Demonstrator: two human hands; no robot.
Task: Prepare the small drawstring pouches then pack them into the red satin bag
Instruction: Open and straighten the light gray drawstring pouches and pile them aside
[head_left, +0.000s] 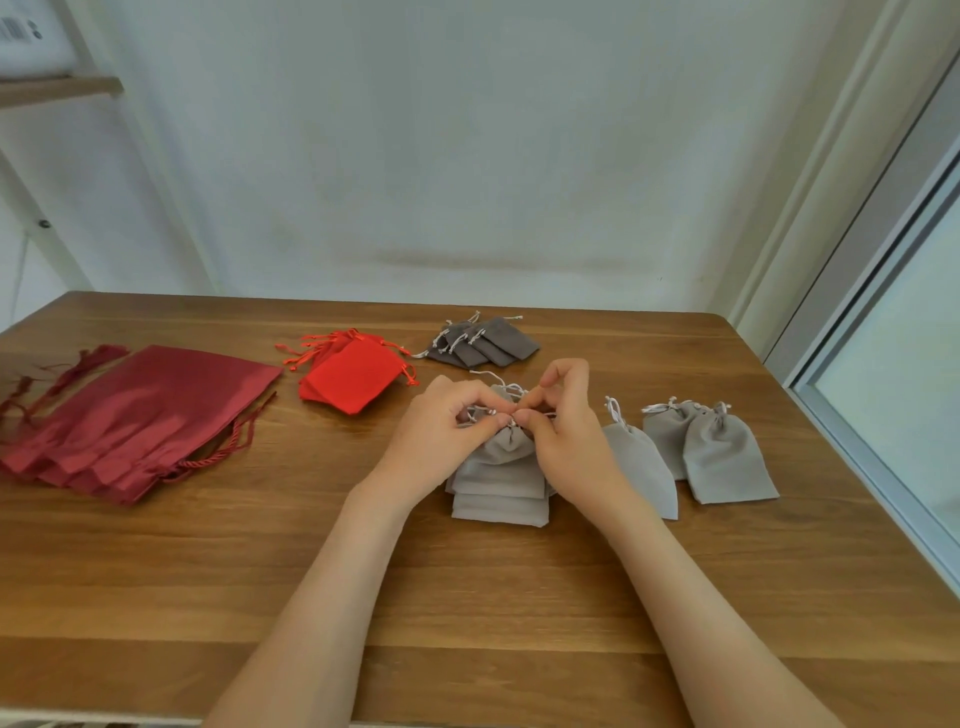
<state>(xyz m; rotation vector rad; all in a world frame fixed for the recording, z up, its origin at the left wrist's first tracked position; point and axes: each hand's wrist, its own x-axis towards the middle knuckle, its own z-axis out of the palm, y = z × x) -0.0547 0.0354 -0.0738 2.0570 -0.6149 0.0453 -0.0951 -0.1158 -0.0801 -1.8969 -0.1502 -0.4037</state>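
A light grey drawstring pouch (506, 448) lies on top of a small stack of light grey pouches (500, 506) in the middle of the wooden table (467, 597). My left hand (441, 431) and my right hand (563, 431) each pinch its white cord at the gathered neck. Three light grey pouches with drawn necks (722, 457) lie just right of my right hand. A stack of dark red satin bags (135, 415) with tasselled cords lies at the left. Small bright red pouches (350, 376) and dark grey pouches (485, 340) lie further back.
A white wall rises behind the table's far edge. A window frame (883, 364) runs along the table's right side. A wooden shelf (57, 91) holding a white box hangs at the upper left.
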